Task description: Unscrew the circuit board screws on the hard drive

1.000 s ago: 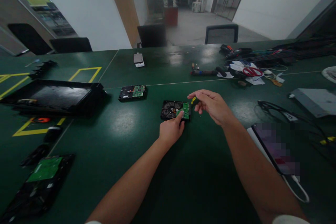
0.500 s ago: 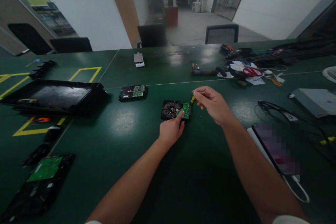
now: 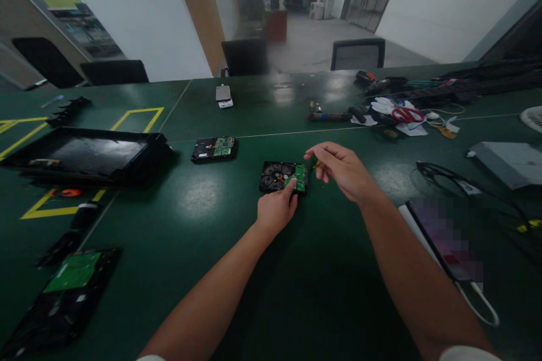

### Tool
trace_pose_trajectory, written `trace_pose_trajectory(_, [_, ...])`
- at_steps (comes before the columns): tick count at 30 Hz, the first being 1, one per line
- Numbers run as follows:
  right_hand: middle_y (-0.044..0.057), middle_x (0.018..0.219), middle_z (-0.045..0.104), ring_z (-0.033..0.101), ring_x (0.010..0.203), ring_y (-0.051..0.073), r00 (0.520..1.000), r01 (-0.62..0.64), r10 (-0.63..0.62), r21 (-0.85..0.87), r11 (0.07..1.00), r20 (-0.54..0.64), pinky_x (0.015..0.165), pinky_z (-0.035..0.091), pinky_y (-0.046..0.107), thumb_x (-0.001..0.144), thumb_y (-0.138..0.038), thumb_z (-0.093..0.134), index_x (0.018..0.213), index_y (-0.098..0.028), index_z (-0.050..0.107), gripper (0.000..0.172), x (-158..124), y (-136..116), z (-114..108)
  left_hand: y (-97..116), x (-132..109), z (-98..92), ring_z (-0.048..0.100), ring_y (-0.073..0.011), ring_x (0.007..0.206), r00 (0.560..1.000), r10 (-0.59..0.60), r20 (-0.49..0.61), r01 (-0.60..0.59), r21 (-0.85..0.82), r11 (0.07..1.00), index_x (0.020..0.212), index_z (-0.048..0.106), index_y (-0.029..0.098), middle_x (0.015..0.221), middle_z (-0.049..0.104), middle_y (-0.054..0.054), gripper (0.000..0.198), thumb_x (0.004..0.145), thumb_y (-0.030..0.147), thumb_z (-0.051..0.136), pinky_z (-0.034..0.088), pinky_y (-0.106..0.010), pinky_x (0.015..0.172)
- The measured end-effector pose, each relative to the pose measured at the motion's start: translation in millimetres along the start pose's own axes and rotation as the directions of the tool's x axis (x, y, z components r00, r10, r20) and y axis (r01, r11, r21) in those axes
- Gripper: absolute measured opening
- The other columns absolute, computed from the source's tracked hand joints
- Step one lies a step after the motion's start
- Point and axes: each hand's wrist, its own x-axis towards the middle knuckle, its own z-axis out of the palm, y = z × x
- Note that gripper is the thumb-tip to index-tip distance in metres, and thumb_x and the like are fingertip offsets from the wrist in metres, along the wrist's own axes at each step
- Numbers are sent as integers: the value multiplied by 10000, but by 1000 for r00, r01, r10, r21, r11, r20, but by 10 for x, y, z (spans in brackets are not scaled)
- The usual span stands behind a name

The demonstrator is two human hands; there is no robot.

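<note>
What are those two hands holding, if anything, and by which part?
The right hand grips a small yellow tool, too hidden to tell by which part. The left hand presses on the green board of the drive.

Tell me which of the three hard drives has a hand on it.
The rightmost hard drive, with the left hand on its green board. The farthest drive and the near-left drive have no hand on them.

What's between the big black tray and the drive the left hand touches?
Another hard drive, its green circuit board facing up, lies roughly between the black tray and the touched drive under the left hand, in the head view.
</note>
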Motion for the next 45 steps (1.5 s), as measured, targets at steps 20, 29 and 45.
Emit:
trace_pose_trajectory(20, [36,975,708,518,583,96,997,29,-35,-81,996,-67,458,352,245,917,-455,645,992,-239,728,243,9,12,-41,11,0,-28,734,-245,884,1000,-1,18,1,9,1000,1560,392,344,1035,766,-73,561,1010,451,424,545,-349,783])
trace_pose_trajectory(29, [66,1040,683,623,711,127,1000,8,-9,114,993,5,578,499,262,917,-490,664,1042,-215,724,309,23,36,-4,10,4,-9,736,-253,888,1000,-9,21,9,8,1000,1563,385,352,1031,768,-71,565,1009,457,417,545,-363,786])
trace_pose_trajectory(45, [21,871,683,521,570,87,993,18,-24,-55,998,-118,472,378,232,868,-436,724,935,-212,690,236,7,14,-34,18,0,-33,735,-241,887,1000,-10,16,10,5,1000,1547,413,357,1038,770,-63,550,1006,452,437,543,-345,781])
